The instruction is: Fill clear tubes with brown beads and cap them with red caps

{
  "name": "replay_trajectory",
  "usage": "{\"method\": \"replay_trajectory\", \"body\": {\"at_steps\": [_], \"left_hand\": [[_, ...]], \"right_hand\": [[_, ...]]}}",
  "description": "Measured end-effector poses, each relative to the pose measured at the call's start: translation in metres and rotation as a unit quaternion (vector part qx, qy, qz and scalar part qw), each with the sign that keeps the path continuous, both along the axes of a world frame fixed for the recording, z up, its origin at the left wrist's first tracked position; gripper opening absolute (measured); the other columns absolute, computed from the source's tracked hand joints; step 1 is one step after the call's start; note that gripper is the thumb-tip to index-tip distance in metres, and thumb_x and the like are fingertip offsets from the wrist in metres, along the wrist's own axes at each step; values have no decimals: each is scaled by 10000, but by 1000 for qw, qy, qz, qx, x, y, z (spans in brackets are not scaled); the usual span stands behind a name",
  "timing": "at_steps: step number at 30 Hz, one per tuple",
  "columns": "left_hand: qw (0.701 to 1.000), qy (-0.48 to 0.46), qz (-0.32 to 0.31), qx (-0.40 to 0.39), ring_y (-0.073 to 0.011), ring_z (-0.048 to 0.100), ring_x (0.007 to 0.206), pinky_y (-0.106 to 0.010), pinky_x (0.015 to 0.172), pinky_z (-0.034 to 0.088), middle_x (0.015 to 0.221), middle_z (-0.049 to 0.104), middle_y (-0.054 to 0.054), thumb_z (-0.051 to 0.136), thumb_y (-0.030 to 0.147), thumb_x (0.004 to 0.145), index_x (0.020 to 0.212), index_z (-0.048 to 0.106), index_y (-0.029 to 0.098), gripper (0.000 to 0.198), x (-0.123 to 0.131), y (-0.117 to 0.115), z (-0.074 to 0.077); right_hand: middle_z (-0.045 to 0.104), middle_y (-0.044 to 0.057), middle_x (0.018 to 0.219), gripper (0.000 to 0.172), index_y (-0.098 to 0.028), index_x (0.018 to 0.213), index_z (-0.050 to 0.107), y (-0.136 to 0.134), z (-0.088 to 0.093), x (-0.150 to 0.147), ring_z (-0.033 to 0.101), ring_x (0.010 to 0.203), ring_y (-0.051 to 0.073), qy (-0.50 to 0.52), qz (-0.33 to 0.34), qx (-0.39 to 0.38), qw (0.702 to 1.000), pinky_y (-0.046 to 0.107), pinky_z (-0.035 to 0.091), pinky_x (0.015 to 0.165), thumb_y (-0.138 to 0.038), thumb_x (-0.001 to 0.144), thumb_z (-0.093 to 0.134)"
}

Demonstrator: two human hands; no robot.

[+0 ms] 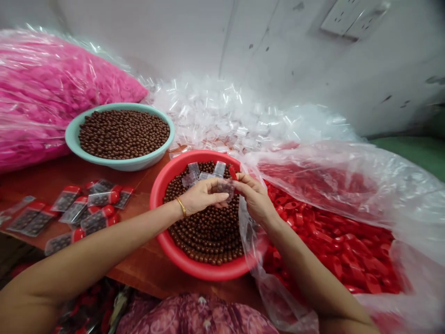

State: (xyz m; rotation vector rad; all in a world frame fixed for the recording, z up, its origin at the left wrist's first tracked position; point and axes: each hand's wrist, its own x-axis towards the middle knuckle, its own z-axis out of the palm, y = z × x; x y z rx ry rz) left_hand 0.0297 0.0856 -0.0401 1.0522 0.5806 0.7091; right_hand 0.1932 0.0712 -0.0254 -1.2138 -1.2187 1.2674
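Over a red basin [205, 273] of small brown balls [208, 241], my two hands meet. Between the fingers of my left hand [201, 195] is a small clear plastic box [226, 189], held by its side. My right hand [255, 197] pinches a red cap [232, 173] right beside the box's top end; whether the two touch I cannot tell. Several more clear boxes [203, 175] lie on the balls just behind my left hand. To the right, an open plastic bag holds many loose red caps [330, 246].
A light blue bowl [120, 163] of brown balls stands back left, near a large bag of pink pieces [69, 88]. Filled boxes with red caps [99, 218] lie at left on the table [139, 264]. Clear boxes [222, 111] are heaped along the wall [194, 41].
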Motion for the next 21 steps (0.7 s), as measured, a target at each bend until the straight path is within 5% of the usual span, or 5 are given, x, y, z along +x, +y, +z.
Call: {"method": "replay_trajectory", "body": {"at_steps": [6,12,16,21], "left_hand": [[998,-40,-37,-28,-102,633,694,-240,662,522,904,681,-60,795,365,626,1003,584,144,485,-1,5,2],[999,-23,13,-22,-88,619,717,-209,668,495,830,665,-27,819,315,592,929,578,127,455,1,4,5],[1000,-18,-21,-9,-96,611,718,-231,677,508,800,644,-14,796,293,615,927,574,129,417,-1,1,5],[999,4,-46,1,-76,594,591,-217,608,492,734,609,10,725,294,667,900,553,127,334,-3,0,8]], "right_hand": [[614,-2,725,158,-221,754,701,-2,4,22,544,719,138,-184,-66,165,967,289,446,692,-369,701,687],[481,-90,398,188,-211,831,703,-9,6,22,394,320,59,-67,-63,115,989,210,328,387,-364,724,687],[607,-57,481,163,-196,791,675,-12,1,13,544,361,99,-51,-102,170,979,226,444,421,-317,691,721],[669,-29,606,113,-200,871,648,-15,-3,14,643,480,134,-172,-123,273,939,250,518,498,-255,772,653]]}}
